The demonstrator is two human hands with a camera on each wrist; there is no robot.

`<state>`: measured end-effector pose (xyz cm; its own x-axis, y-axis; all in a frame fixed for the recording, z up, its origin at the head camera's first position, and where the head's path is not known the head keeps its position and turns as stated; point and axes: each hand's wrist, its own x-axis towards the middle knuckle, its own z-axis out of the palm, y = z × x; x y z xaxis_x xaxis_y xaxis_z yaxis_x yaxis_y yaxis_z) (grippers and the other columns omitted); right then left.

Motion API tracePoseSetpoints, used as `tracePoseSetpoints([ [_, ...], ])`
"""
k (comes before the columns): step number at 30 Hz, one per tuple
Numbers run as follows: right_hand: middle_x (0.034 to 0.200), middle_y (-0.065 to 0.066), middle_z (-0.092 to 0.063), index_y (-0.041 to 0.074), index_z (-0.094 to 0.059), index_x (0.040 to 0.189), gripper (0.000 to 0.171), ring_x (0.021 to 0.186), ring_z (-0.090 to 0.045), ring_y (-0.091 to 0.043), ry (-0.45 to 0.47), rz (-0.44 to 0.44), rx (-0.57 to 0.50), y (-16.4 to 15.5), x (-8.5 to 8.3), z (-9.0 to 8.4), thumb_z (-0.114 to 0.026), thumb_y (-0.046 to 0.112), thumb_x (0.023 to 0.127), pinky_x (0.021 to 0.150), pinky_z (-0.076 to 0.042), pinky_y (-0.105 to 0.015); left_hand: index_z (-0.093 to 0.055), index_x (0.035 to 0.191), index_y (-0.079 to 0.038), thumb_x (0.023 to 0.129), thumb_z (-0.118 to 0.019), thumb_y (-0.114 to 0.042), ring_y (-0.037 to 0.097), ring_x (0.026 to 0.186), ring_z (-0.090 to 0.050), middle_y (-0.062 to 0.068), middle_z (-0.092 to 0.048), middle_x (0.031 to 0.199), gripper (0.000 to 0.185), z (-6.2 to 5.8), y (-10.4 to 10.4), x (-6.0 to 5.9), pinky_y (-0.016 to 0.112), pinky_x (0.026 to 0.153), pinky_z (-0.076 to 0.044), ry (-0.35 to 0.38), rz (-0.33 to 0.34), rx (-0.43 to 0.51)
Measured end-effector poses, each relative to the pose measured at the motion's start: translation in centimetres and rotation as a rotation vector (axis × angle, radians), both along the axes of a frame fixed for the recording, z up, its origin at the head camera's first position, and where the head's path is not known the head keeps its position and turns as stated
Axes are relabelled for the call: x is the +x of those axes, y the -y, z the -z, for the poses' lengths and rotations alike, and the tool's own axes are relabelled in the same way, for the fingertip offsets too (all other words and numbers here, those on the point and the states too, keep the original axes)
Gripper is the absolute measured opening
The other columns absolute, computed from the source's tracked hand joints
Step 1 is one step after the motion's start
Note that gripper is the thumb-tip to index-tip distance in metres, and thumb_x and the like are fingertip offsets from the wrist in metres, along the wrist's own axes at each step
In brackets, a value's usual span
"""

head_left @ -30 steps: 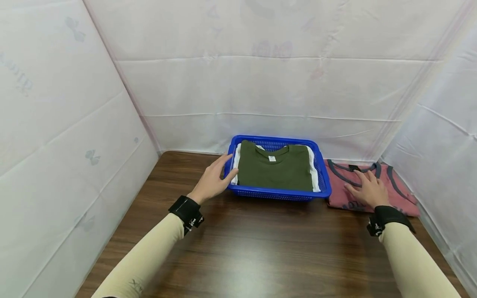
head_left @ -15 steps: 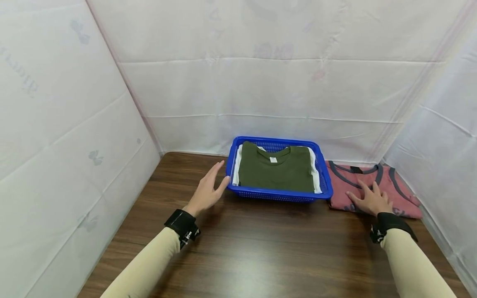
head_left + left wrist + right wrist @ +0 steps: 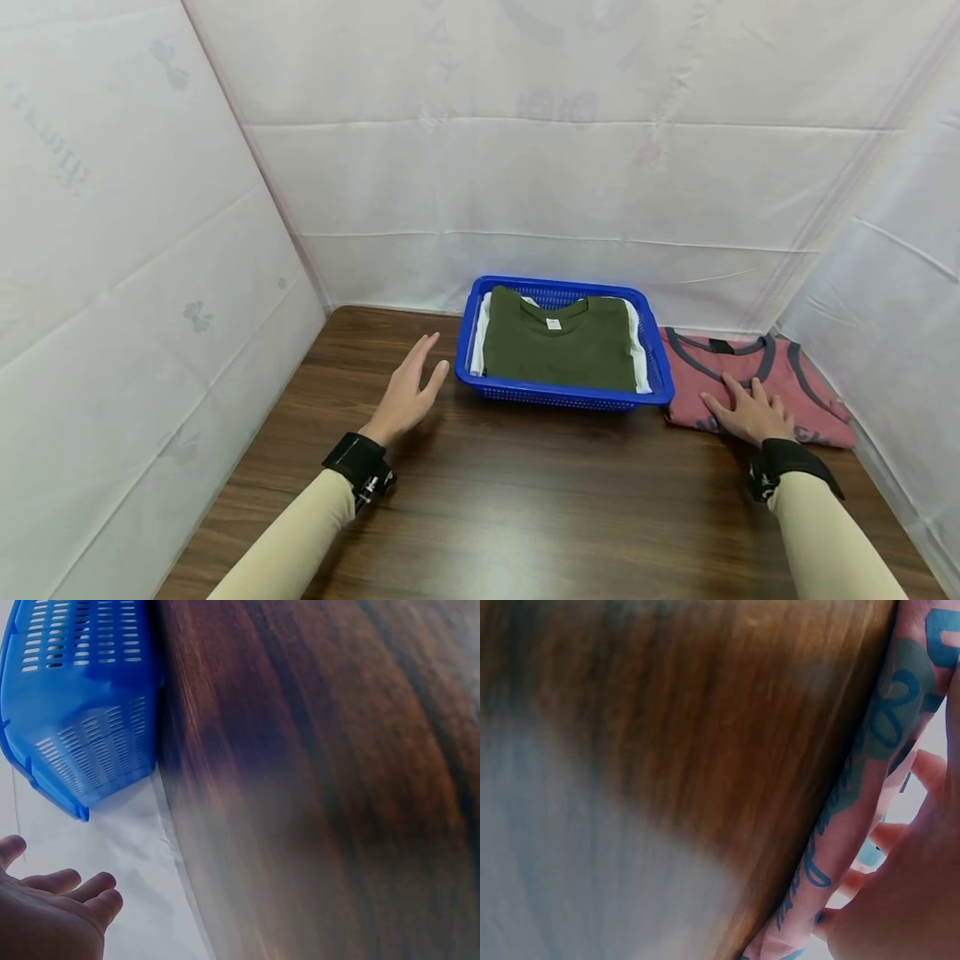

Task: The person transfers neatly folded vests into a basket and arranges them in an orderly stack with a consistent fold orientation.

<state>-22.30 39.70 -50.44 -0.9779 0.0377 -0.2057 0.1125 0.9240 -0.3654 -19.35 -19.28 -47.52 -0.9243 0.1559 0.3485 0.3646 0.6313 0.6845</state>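
The left hand (image 3: 405, 392) hung relaxed and empty over the table (image 3: 525, 500), just left of the basket (image 3: 558, 397). The right hand (image 3: 746, 412) lay flat, fingers spread, on the near edge of the pink shirt (image 3: 780, 371), right of the basket.

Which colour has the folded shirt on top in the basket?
Olive green shirt, clearest in the head view.

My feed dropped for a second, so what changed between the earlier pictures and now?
The left hand let go of the blue basket rim and drew back toward the person; it now hangs open, clear of the basket. The right hand slid nearer along the pink shirt, still flat on it. Basket, green shirt and pink shirt stayed put.
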Motion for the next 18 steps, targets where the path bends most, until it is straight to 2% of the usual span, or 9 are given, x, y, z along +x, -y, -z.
tracePoseSetpoints([
  [6, 0.156, -0.046, -0.003, 0.006, -0.014, 0.163, 0.099, 0.131, -0.009, -0.076, -0.008, -0.013, 0.024, -0.1, 0.4, -0.1, -0.036, 0.076, 0.097, 0.099, -0.014, -0.087, -0.03, 0.163, -0.019, 0.111, -0.04, -0.045, 0.03, 0.154, -0.025, 0.011, -0.025, 0.168, 0.059, 0.2, 0.4, 0.1, 0.055, 0.121, -0.024, 0.018, -0.009, 0.015],
  [18, 0.155, -0.047, -0.007, 0.006, -0.014, 0.163, 0.098, 0.128, -0.014, -0.077, -0.018, -0.038, 0.076, 0.0, 2.0, 0.0, -0.035, 0.076, 0.098, 0.096, -0.02, -0.086, -0.032, 0.162, -0.017, 0.11, -0.04, -0.045, 0.031, 0.153, -0.027, 0.013, -0.027, 0.167, 0.059, 0.5, 1.2, 0.2, 0.055, 0.121, -0.025, 0.018, -0.033, 0.003],
])
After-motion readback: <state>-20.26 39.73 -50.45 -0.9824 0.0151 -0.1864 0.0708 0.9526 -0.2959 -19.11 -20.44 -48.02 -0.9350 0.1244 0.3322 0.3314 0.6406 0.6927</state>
